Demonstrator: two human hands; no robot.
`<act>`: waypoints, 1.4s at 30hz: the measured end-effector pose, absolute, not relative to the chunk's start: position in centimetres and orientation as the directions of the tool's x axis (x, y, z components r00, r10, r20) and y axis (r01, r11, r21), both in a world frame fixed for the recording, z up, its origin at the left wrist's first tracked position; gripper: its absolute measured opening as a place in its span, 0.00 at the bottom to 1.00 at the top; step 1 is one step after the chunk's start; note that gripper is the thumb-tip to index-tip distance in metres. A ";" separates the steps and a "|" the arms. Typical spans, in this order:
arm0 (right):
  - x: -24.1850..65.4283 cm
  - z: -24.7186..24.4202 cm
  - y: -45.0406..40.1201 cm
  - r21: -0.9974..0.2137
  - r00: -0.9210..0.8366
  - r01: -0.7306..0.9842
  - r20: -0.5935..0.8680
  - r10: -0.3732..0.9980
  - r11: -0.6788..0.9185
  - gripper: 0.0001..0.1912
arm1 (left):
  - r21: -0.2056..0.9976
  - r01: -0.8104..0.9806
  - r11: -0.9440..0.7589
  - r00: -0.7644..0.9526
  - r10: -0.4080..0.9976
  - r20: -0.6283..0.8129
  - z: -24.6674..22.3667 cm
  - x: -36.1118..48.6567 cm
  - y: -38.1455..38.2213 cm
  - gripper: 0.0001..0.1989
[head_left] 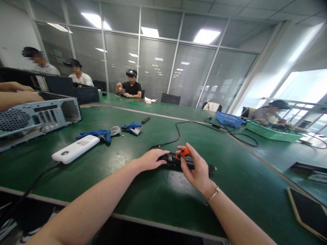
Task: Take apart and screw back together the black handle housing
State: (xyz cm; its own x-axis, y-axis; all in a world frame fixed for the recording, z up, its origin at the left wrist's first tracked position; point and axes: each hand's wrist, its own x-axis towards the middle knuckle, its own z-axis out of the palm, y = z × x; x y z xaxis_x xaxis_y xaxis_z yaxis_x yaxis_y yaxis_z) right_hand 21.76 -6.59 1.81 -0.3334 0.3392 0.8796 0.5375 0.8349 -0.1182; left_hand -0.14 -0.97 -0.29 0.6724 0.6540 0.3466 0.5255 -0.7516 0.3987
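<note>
A black corded electric screwdriver [189, 164] lies across the green table in front of me, its metal tip pointing right. My left hand [152, 160] is closed around its rear end, where the cord comes out. Above the middle of the tool, my right hand [196, 166] grips a small orange and black handle [184, 152] that looks like a short screwdriver. This handle's lower end is against or just over the black body; the exact contact is hidden by my fingers.
Left of my hands are a white power bank-like box [76, 148] with a cable, blue gloves [102, 134] and a dark bar [145, 119]. A metal computer case [48, 115] stands far left, with another person's hands on it. Right: blue basket [230, 119], green basket [274, 132], phone [308, 209].
</note>
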 end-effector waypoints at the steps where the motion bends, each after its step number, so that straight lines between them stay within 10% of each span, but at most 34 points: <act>1: 21.7 1.9 -6.7 -0.130 -0.343 0.520 0.874 0.346 0.844 0.34 | 0.398 0.526 -0.751 0.673 0.654 0.345 -0.3 -0.1 -1.0 0.22; 42: 21.5 2.2 -6.8 -0.152 -0.314 0.483 0.889 0.333 0.862 0.35 | 0.405 0.521 -0.751 0.675 0.653 0.343 -0.3 -0.1 -0.9 0.22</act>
